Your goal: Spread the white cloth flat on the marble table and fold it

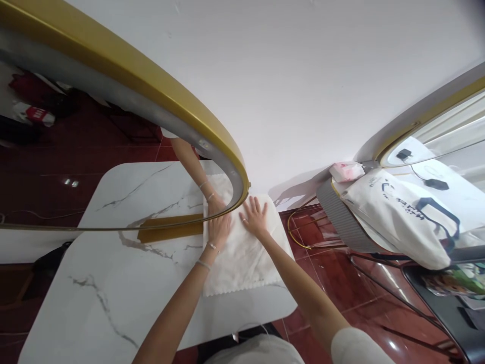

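A white cloth (246, 268) with a scalloped near edge lies spread on the right part of the marble-patterned table (151, 288). My left hand (220, 231) rests flat on the cloth's left side, close to the mirror's lower edge, with bracelets at the wrist. Farther right, my right hand (255, 217) presses on the cloth near its far edge, fingers spread, a ring on one finger. Neither hand grips anything. Some wrinkles run through the cloth between and below the hands.
A large gold-framed mirror (170, 96) overhangs the table's far left, its base (172, 235) on the tabletop. At right, a side table holds a white tote bag (397, 217) and a tissue pack (346, 171). Beside it stands a black chair (428, 293).
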Demonstrator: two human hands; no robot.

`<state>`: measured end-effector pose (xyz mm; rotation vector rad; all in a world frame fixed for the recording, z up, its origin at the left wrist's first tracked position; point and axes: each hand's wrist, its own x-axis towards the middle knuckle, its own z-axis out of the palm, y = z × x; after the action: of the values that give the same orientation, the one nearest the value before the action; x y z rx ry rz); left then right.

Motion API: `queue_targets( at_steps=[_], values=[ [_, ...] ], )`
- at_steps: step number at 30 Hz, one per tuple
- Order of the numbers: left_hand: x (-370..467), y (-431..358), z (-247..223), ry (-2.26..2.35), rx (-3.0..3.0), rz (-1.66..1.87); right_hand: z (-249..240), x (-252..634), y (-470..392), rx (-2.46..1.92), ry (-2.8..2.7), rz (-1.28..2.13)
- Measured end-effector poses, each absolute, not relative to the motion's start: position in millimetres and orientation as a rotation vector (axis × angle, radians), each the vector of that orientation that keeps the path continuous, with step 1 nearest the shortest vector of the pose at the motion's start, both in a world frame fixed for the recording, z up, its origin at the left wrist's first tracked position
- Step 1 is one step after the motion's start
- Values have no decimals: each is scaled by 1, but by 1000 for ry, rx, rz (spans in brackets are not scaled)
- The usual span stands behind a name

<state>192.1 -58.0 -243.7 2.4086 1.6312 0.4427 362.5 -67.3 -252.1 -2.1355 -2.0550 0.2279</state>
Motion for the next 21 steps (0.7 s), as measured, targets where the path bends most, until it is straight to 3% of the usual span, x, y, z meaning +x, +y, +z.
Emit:
queue_targets(
  at_steps=[5, 9, 21],
  values=[
    [174, -125, -250, 1589, 2489, 568, -254, 352, -152, -1992, -2116, 161],
    [182, -133, -256, 1544, 2504, 537, -257, 354, -195, -1973, -2106, 134],
    [253, -8, -253, 1292, 2447, 481, -253, 407, -66, -2284, -1906, 232]
  ],
)
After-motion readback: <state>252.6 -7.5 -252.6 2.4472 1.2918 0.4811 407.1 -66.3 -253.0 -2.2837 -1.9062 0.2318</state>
